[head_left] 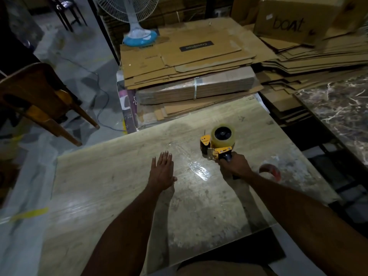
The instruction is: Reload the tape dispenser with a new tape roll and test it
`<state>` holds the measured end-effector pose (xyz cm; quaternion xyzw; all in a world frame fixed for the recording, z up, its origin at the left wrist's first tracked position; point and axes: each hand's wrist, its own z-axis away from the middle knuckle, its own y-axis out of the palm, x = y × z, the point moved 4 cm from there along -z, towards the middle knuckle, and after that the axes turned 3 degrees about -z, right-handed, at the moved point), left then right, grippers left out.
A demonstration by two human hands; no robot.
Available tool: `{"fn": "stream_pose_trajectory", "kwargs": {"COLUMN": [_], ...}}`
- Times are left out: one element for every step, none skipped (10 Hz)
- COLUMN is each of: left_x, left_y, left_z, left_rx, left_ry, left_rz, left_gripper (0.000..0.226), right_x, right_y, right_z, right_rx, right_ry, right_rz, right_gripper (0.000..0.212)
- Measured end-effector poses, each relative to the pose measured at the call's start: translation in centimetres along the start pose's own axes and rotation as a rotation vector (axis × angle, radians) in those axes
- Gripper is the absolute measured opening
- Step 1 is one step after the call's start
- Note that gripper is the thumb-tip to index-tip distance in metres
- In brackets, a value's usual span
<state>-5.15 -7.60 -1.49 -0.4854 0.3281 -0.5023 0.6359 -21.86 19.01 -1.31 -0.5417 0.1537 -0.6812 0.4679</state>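
Grips the tape dispenser (216, 148) by its handle with the right hand (236, 166); rests the left hand (162, 170) flat, fingers straight, on the bench (119, 186), well apart to the left. Points nose-first away from that right hand, tape roll (223, 136) loaded. Probably needs a pull back toward the right wrist.

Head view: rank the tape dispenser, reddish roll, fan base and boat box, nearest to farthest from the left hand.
1. tape dispenser, just right of the left hand, on the table.
2. reddish roll, near the table's right edge.
3. fan base, beyond the table, back left.
4. boat box, far back right.
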Motion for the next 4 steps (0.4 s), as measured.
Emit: {"fn": "stream_pose_trajectory", "kwargs": {"left_x": [-0.3, -0.3, -0.2, -0.4], "left_y": [-0.3, -0.2, -0.5, -0.5], "left_z": [0.7, 1.1, 1.6, 1.9], "left_rx": [-0.010, -0.028, -0.043, -0.081], "left_ry": [-0.007, -0.013, -0.014, -0.006], "left_rz": [0.017, 0.012, 0.001, -0.039], "left_gripper": [0.105, 0.105, 0.106, 0.103], "right_x": [0.2, 0.4, 0.8, 0.3], "right_y": [-0.1, 0.0, -0.1, 0.2], "right_z": [-0.2, 0.3, 0.6, -0.2], "right_rx": [0.020, -0.048, -0.096, -0.095], "right_ry": [-0.069, -0.168, -0.269, -0.255], "right_rz": [0.100, 0.339, 0.545, 0.745], "right_gripper": [0.059, 0.061, 0.064, 0.081]}}
